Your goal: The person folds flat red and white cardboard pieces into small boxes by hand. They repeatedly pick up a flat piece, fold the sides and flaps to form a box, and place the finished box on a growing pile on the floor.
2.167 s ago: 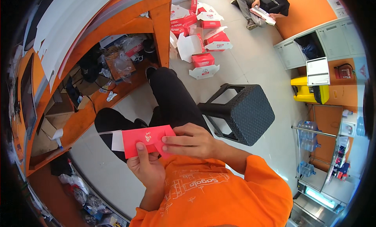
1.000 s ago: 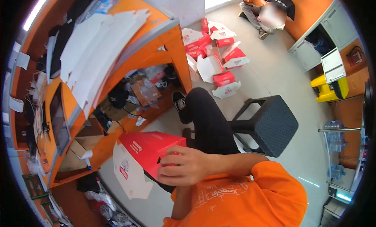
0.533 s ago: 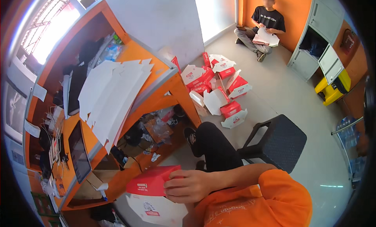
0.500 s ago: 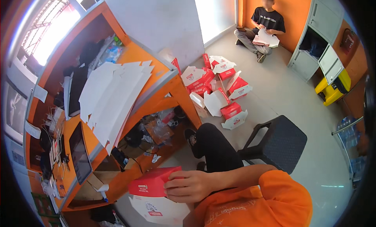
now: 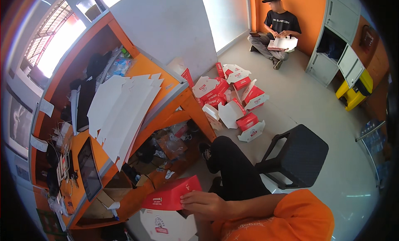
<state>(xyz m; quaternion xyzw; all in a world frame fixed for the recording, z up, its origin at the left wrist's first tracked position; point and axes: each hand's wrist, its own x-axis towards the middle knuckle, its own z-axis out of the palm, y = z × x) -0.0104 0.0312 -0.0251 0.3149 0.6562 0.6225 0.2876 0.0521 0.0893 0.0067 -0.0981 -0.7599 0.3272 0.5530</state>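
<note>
A red and white cardboard food box (image 5: pixel 170 194) is in front of me at the bottom, its white printed flap (image 5: pixel 168 224) hanging open towards me. My right hand (image 5: pixel 205 204) grips the box's right edge, fingers bent over the red side. Below that hand a strip of my left forearm shows, but the left hand is hidden behind the flap and my right arm. On the desk to the left lies a stack of flat white carton blanks (image 5: pixel 122 112), fanned out past the desk's edge.
Folded red and white boxes (image 5: pixel 224 99) lie piled on the floor ahead. A black stool (image 5: pixel 301 156) stands right of my leg. Against the far wall a person (image 5: pixel 280 29) sits with carton sheets on their lap. The orange desk (image 5: pixel 166 77) holds a laptop (image 5: pixel 89 168) and cables.
The box and my right hand have moved slightly right, and the box is more tilted. My view has shifted a little. The seated person's head has turned left and the sheets on their lap have moved.
</note>
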